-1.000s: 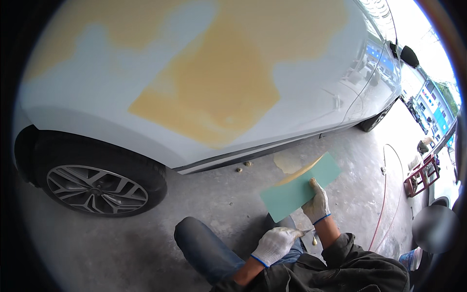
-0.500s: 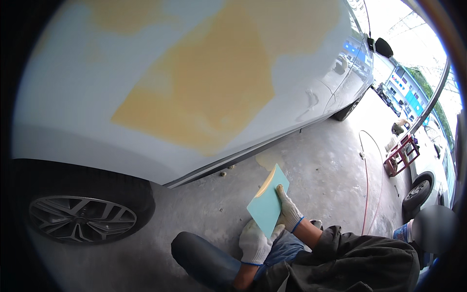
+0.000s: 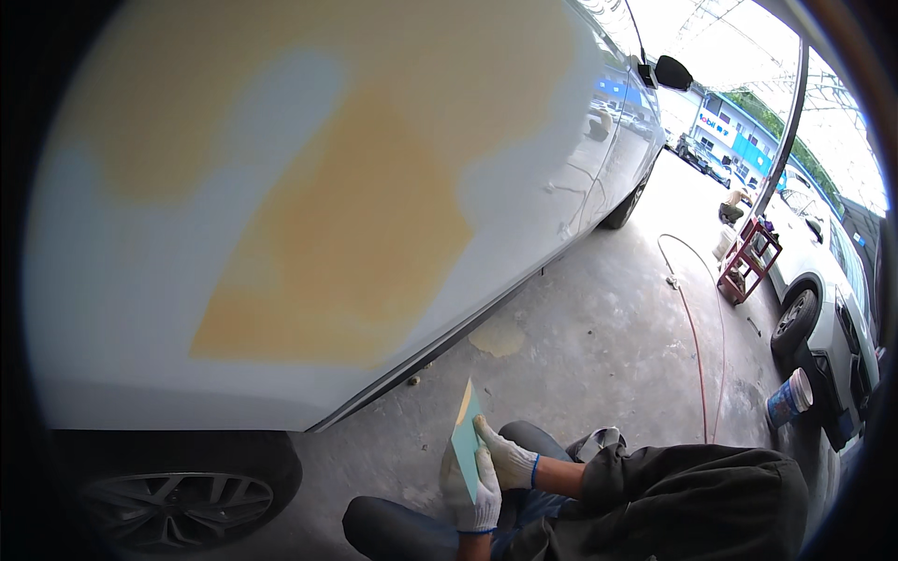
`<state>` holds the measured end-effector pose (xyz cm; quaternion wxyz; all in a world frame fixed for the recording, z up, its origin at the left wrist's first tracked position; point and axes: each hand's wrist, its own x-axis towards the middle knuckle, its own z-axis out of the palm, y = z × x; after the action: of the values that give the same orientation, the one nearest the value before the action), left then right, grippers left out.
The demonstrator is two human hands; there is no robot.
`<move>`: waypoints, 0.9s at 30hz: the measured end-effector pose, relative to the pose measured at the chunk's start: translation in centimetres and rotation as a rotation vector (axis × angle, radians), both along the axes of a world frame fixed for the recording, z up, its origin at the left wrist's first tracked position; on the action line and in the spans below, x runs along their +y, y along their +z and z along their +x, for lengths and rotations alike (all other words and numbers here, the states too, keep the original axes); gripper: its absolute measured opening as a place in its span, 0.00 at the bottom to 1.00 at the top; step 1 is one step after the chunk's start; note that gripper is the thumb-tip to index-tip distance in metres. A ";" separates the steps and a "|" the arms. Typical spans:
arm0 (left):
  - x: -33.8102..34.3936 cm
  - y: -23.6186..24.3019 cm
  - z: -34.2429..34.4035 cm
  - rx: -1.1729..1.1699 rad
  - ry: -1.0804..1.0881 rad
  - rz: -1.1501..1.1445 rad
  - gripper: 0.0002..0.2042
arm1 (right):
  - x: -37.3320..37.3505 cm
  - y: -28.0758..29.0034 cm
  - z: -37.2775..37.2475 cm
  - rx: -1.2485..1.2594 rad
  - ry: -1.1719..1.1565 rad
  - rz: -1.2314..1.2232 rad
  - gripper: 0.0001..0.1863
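Both my hands wear white knit gloves with blue cuffs and hold a thin, flat, pale green putty spreader (image 3: 465, 447) above my lap. Cream-yellow putty runs along its upper edge. My left hand (image 3: 483, 500) grips it from below, thumb against the near face, its other fingers partly hidden behind. At the spreader's right side, my right hand (image 3: 506, 454) pinches it near the middle. Beyond them stands a white car (image 3: 412, 346), its side panel carrying broad yellow-tan putty patches (image 3: 346, 224) with blurred edges.
A dark tyre with a spoked wheel (image 3: 178, 505) sits at lower left. A red-pink hose (image 3: 694, 360) loops over the concrete floor. On the right are a red cart (image 3: 748, 262), a bucket (image 3: 789, 400) and another white car (image 3: 812, 252). A person (image 3: 734, 206) crouches farther back.
My view has shifted, so the car's panel sits lower and farther left. The spreader has turned more edge-on and upright, and my hands have drawn closer together on it.
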<state>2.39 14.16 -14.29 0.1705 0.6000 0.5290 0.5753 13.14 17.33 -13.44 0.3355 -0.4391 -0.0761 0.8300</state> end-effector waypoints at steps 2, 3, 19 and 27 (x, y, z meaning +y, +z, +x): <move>0.3 -0.6 -1.1 -0.057 -0.060 -0.192 0.15 | 0.4 -1.6 0.3 0.007 0.108 0.054 0.39; 0.0 0.1 -1.8 -0.093 -0.089 -0.302 0.14 | 0.2 -2.8 0.9 0.008 0.161 0.068 0.39; 2.0 -14.9 -27.9 -0.667 -0.002 -0.795 0.15 | -0.8 -4.1 7.7 0.218 0.265 -0.106 0.09; 1.4 -23.4 -30.2 -0.791 0.112 -0.804 0.15 | -3.4 0.3 11.0 -0.270 0.252 0.236 0.12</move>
<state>-27.82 15.59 -37.69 0.5400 0.1976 0.6335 0.5177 24.15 13.95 -13.18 0.2648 -0.4912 -0.2711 0.7843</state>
